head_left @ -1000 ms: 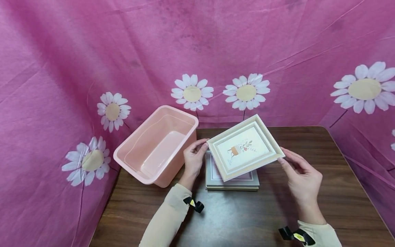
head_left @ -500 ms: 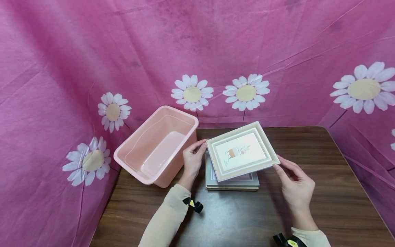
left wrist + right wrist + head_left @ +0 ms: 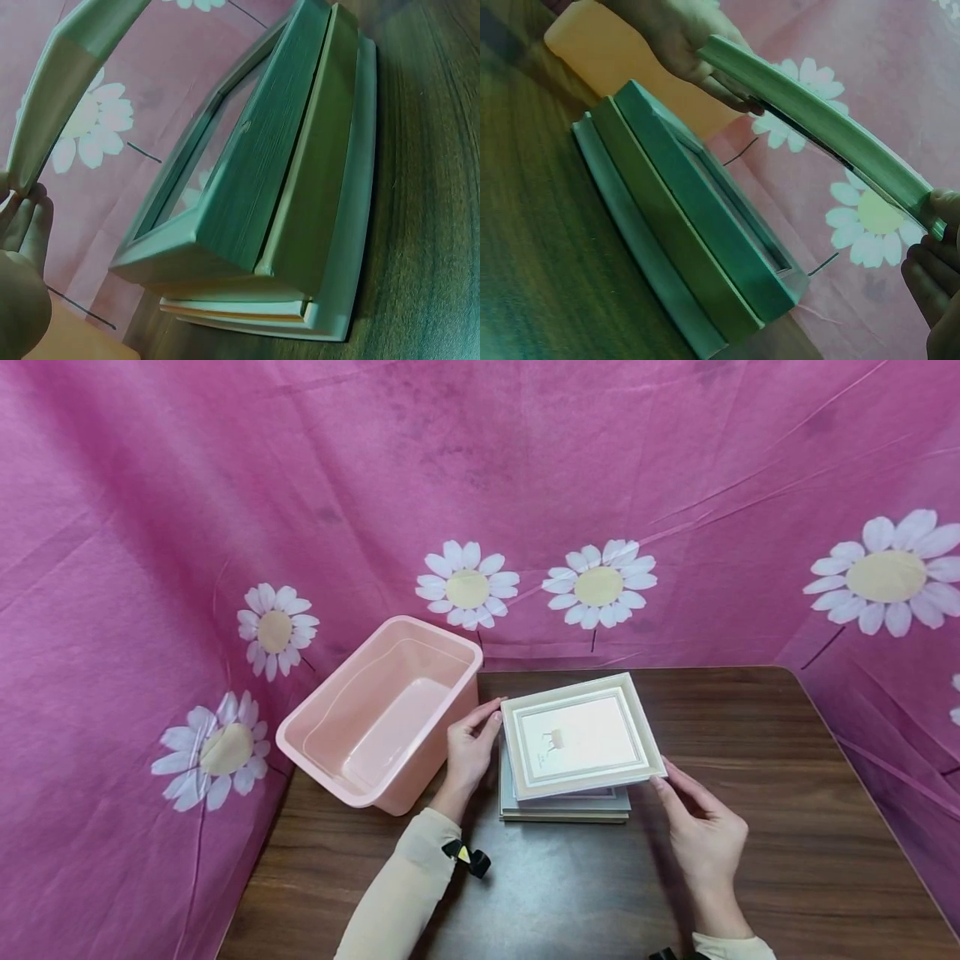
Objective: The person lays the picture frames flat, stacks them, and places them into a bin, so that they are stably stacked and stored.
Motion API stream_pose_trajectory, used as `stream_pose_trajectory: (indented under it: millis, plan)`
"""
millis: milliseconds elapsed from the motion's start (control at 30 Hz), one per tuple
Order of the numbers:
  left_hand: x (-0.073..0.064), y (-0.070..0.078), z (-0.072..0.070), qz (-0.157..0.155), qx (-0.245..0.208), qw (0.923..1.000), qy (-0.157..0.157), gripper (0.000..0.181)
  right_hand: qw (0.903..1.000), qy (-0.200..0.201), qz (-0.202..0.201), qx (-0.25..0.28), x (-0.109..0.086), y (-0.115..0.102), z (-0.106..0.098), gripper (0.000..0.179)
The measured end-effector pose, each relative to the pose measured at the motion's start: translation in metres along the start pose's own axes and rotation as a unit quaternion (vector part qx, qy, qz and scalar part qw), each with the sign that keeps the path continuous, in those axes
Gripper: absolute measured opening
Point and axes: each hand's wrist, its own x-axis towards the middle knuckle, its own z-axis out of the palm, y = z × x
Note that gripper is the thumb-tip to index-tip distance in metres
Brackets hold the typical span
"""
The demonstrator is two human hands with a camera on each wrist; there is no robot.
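A cream picture frame (image 3: 579, 785) with a small printed picture is held above a stack of frames. My left hand (image 3: 470, 756) pinches its left corner between thumb and fingers. At the lower right corner, my right hand (image 3: 705, 835) pinches it the same way. Both wrist views show a gap between the held frame and the stack. On top of the stack lies a grey-blue frame (image 3: 705, 202), with other frames (image 3: 311, 180) under it on the table. The held frame hides most of the top one in the head view.
A pink plastic bin (image 3: 378, 727) stands left of the stack, close to my left forearm. The dark wooden table (image 3: 795, 827) extends to the right. A pink cloth with daisies (image 3: 525, 468) hangs behind and at the sides.
My right hand has moved left and toward me, lowering and turning the held frame so it lines up more closely with the stack. My left hand has hardly moved.
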Motion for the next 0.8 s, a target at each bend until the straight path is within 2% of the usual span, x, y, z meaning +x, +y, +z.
stream_pose_trajectory:
  millis: [333, 567, 800]
  plan:
    - [-0.002, -0.002, -0.005, -0.011, 0.042, 0.9990, -0.008, 0.026, 0.9986, -0.004, 0.049, 0.017, -0.012, 0.003, 0.001, 0.025]
    - [-0.002, -0.004, -0.008, -0.028, 0.059, 0.9978, -0.011, 0.027, 0.9965, -0.013, 0.079, -0.021, -0.020, 0.007, 0.003, 0.024]
    - [-0.001, -0.006, -0.009, -0.056, 0.066, 0.9962, -0.012, 0.028, 0.9946, -0.013, 0.100, -0.028, -0.028, 0.012, 0.005, 0.021]
